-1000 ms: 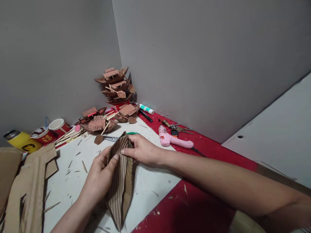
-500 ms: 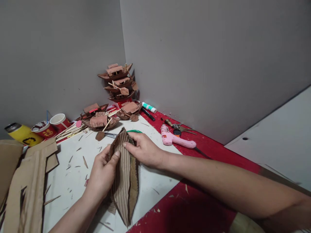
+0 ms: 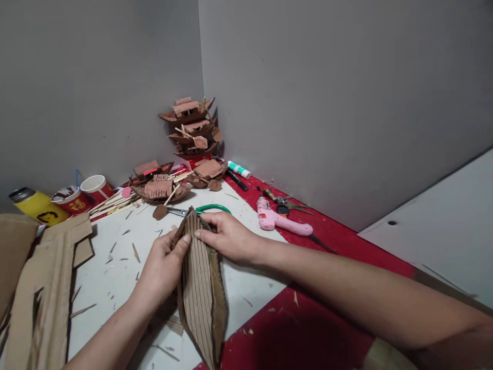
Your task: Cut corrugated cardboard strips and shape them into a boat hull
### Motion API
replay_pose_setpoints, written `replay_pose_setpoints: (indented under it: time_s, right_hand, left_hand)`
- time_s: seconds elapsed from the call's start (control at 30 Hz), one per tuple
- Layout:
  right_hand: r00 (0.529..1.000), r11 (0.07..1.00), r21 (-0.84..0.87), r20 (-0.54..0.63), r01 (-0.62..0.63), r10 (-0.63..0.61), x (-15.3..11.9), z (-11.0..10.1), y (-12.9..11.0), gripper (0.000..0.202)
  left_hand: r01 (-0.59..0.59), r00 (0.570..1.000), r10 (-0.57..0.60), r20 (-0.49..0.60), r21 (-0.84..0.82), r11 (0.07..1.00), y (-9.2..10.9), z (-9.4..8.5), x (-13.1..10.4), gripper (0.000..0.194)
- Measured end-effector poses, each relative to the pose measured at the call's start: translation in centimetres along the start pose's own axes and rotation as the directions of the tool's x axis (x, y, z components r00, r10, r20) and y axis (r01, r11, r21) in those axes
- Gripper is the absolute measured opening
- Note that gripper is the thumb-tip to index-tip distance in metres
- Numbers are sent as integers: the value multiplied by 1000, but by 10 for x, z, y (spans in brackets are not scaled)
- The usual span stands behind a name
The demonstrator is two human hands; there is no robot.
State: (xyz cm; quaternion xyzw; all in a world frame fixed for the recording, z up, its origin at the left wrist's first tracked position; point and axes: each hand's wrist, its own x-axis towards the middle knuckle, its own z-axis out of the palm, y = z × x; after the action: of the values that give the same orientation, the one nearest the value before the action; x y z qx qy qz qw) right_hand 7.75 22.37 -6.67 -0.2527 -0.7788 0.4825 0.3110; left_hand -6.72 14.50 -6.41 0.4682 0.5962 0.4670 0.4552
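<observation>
A long, pointed hull shape of corrugated cardboard (image 3: pixel 198 288) is held upright-ish over the white board, its ribbed inner face toward me. My left hand (image 3: pixel 167 257) grips its left edge near the upper tip, thumb on the ribbed face. On the opposite edge my right hand (image 3: pixel 225 237) pinches it, thumb also on the ribs; the fingers behind are partly hidden. Just beyond the tip lie green-handled scissors (image 3: pixel 213 208). Small cardboard boats (image 3: pixel 158 190) with roofs and paddles rest behind, and more are stacked (image 3: pixel 187 115) in the corner.
A pink glue gun (image 3: pixel 285 223), keys (image 3: pixel 298 204), a black marker (image 3: pixel 236 180) and a glue stick (image 3: pixel 239 168) lie to the right. Cardboard sheets (image 3: pixel 57 272), paper cups (image 3: pixel 96 189), a yellow bottle (image 3: pixel 40 207) and sticks (image 3: pixel 111 203) are at left. Scraps litter the board.
The hull's lower tip has swung slightly right and toward me. More of the green scissor handle shows. Both hands keep their hold, and the view has shifted slightly.
</observation>
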Motion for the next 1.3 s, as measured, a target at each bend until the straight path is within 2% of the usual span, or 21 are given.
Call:
replay_pose_setpoints:
  time_s: [0.13, 0.3, 0.47, 0.63, 0.77, 0.9, 1.03, 1.3]
  right_hand:
    - [999, 998, 44, 11, -49, 49, -1, 1, -1, 13]
    - [996, 996, 35, -39, -82, 83, 0, -2, -1, 13]
    - [989, 989, 85, -74, -123, 129, 4, -6, 2, 15]
    - [988, 977, 150, -24, -150, 155, 2, -3, 2, 14]
    - [990, 977, 163, 13, -141, 141, 0, -1, 0, 14]
    - [996, 987, 138, -13, -87, 90, -1, 0, 0, 20]
    - [999, 993, 116, -19, -37, 39, -1, 2, 1, 18]
    - [998, 953, 302, 59, -9, -10, 0, 4, 3, 16]
  left_hand:
    - [36, 999, -35, 8, -62, 997, 3, -1, -2, 36]
    - [133, 988, -121, 91, -137, 982, 11, -2, -5, 44]
    - [150, 989, -141, 53, -226, 963, 10, 2, -6, 52]
    - [122, 993, -116, 37, -237, 964, 4, 4, -4, 50]
    - [63, 998, -63, 9, -211, 975, -1, 3, -4, 48]
    - [75, 997, -73, 20, -245, 966, -1, 2, -4, 45]
    - [101, 995, -97, 27, -210, 972, 2, 3, -5, 42]
    - [45, 999, -49, -20, -188, 981, -7, 4, -2, 38]
